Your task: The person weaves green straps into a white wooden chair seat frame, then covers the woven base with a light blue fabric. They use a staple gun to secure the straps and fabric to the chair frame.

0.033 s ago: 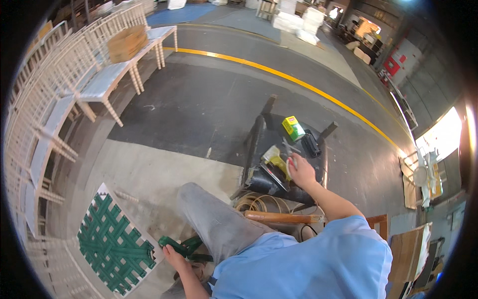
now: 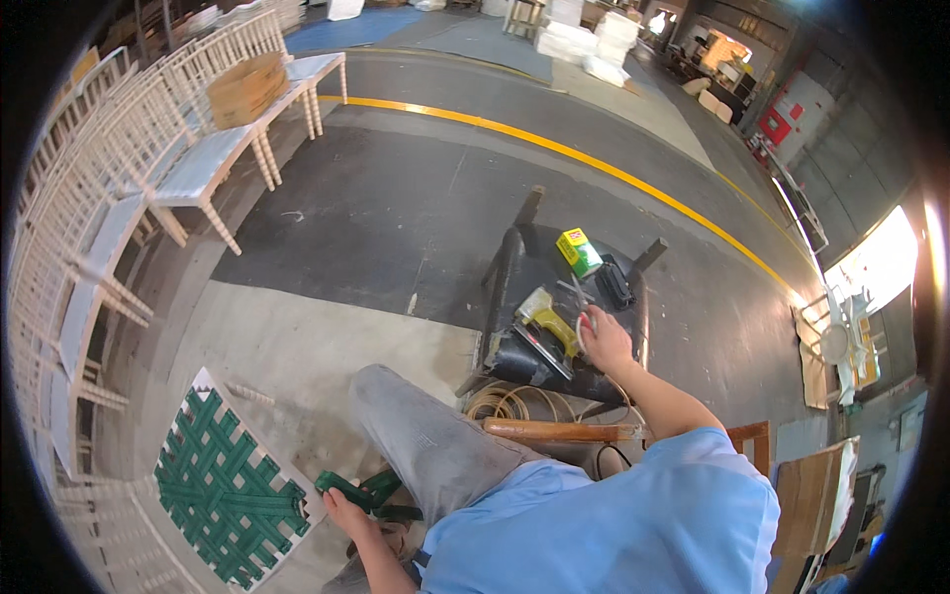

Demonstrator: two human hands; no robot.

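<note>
My right hand (image 2: pixel 607 340) is closed round the handles of a pair of scissors (image 2: pixel 579 289), whose blades point away from me above a black chair seat (image 2: pixel 529 259). Just left of that hand lies a yellow-green staple gun (image 2: pixel 556 325) with a hose. Beyond it on the seat are a green and yellow box (image 2: pixel 578 251) and a black tool or case (image 2: pixel 616 284), its kind unclear. Low at the left, my left hand (image 2: pixel 348 513) grips loose green webbing (image 2: pixel 376 487) beside my knee. Next to it stands a pale seat frame with woven green webbing (image 2: pixel 233 480).
A row of white chairs (image 2: pixel 193 170) lines the left side, with a brown cardboard-coloured stack (image 2: pixel 247 91) on one. Coiled hose (image 2: pixel 497 401) and a wooden bar (image 2: pixel 554 430) lie between me and the black seat. A yellow line (image 2: pixel 554 147) crosses the floor.
The view has shifted very slightly. My right hand and the scissors sit a touch farther right relative to the staple gun; my left hand stays on the webbing.
</note>
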